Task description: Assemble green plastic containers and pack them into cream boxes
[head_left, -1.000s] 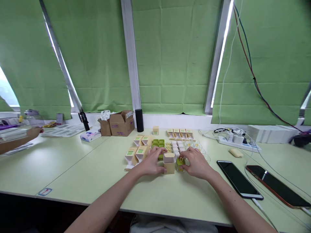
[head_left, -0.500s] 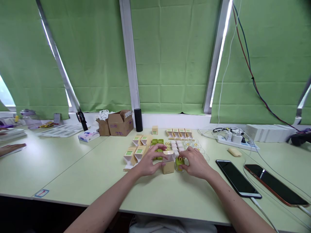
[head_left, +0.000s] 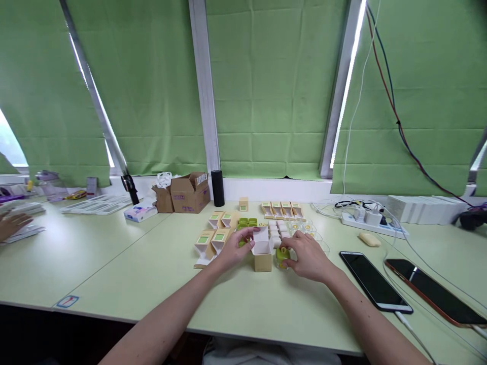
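Note:
A small kraft cardboard box (head_left: 263,262) stands on the table in front of me, its white-lined lid raised and its top uncovered. My left hand (head_left: 236,249) is at the box's left side, thumb and fingers closed on the edge of the lid. Just right of the box, my right hand (head_left: 306,255) pinches a small clear jar with a green ring-topped lid (head_left: 282,257), which looks to be resting on the table. Behind my hands are green caps (head_left: 247,222), white pieces (head_left: 277,228) and clear jars (head_left: 304,226) in groups.
Several open kraft boxes (head_left: 205,244) lie left of my hands, more (head_left: 281,209) at the back. Two phones, one black (head_left: 375,280), lie right, near a power strip (head_left: 375,225) and cables. A carton (head_left: 190,193) stands back left. Another person's hand (head_left: 13,225) is far left.
The box's lid has swung up and back, showing its white inside, and my left fingers have shifted up with it. My right hand stays at the jar. The other person's hand moved.

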The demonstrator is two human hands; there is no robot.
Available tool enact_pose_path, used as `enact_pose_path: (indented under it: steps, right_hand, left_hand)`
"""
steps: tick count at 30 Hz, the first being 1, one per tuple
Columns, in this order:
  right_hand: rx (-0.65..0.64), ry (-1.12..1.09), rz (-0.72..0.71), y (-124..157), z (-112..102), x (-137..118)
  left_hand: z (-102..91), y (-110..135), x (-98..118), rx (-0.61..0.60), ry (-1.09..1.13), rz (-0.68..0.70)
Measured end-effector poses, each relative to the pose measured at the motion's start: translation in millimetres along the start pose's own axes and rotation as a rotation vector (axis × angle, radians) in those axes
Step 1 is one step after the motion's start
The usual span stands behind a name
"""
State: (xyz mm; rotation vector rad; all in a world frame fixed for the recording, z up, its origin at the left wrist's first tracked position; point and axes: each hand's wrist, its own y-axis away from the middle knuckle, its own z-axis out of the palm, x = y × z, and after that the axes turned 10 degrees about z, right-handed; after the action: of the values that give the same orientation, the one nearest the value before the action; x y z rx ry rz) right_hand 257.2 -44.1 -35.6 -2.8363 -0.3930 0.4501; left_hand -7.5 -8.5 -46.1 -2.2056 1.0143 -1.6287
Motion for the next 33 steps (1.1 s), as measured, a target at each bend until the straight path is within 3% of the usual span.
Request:
enact_pose_path:
  steps: [11, 15, 19, 24, 28, 33]
  right_hand:
    - [0.039, -0.003, 0.001, 0, -1, 1]
    - [0.196, -0.112, 0.043, -5, -5, 7]
    - [0.347, -0.432, 0.005, -13, -10, 3]
    - [0.289, -0.673, -0.099, -23, -6, -24]
    - [0.255, -0.658, -0.14, -25, 8, -37]
    - [0.251, -0.577, -0.166, -23, 23, -30]
  left_hand:
    - [-5.6, -2, -12, -0.099, 0.319, -0.103]
    - [-6.0, -2, -12, -0.108, 0.335, -0.129]
    - [-6.2, -3, -13, -0.103, 0.323, -0.135]
    - [-4.1, -4, -14, -0.092, 0.319, -0.135]
    - [-2.8, -3, -13, -0.109, 0.311, -0.108]
    - [-4.5, -5, -16, -0.109, 0.327, -0.102]
